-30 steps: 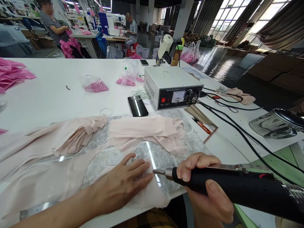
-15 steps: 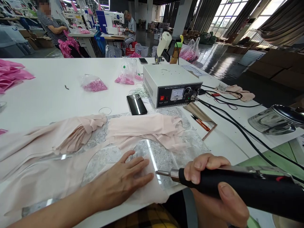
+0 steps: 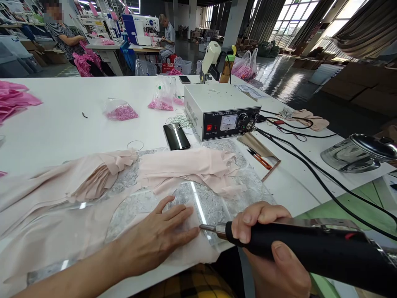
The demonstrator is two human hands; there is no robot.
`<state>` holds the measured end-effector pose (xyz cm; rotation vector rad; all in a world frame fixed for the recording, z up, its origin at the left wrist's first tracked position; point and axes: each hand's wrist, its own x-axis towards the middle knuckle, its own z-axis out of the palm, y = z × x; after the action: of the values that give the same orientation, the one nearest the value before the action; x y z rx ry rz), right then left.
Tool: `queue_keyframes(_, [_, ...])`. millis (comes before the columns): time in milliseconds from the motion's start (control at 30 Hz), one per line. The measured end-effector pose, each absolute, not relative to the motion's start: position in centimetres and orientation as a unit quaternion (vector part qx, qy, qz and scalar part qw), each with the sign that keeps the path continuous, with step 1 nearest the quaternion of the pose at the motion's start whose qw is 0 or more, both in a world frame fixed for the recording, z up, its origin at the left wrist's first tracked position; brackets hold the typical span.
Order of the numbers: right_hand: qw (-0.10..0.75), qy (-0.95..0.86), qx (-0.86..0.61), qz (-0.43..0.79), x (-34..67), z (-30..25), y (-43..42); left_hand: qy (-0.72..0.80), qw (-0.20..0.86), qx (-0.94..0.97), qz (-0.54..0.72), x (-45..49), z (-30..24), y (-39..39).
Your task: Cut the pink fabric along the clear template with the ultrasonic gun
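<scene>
My left hand [image 3: 159, 236] lies flat with fingers spread on pale pink fabric [image 3: 62, 236] spread over a clear textured plate [image 3: 214, 207] at the table's near edge. My right hand [image 3: 266, 248] is wrapped round a thick black handheld tool [image 3: 313, 250]. Its thin metal tip [image 3: 209, 227] sits on the fabric just right of my left fingertips. More folded pale pink pieces [image 3: 186, 165] lie behind.
A white control box [image 3: 221, 111] with a meter stands mid-table, black cables [image 3: 310, 174] running right from it. A black phone [image 3: 176, 136], bags of pink beads [image 3: 119, 111], orange snips [image 3: 259, 159], a steel pot [image 3: 359, 154]. Other people sit at sewing machines far behind.
The tool's tip slid slightly right, then came back to just right of my left fingertips. My left hand stayed flat on the fabric.
</scene>
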<state>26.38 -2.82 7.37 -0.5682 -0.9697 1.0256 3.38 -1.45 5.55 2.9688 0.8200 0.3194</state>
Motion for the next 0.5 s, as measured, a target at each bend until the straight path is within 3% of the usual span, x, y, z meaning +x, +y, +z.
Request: queue_keyframes(500, [0.725,-0.428,-0.259,0.474,27.9,8.0,-3.2,0.282,0.013,0.955,0.092,2.0,5.0,0.5])
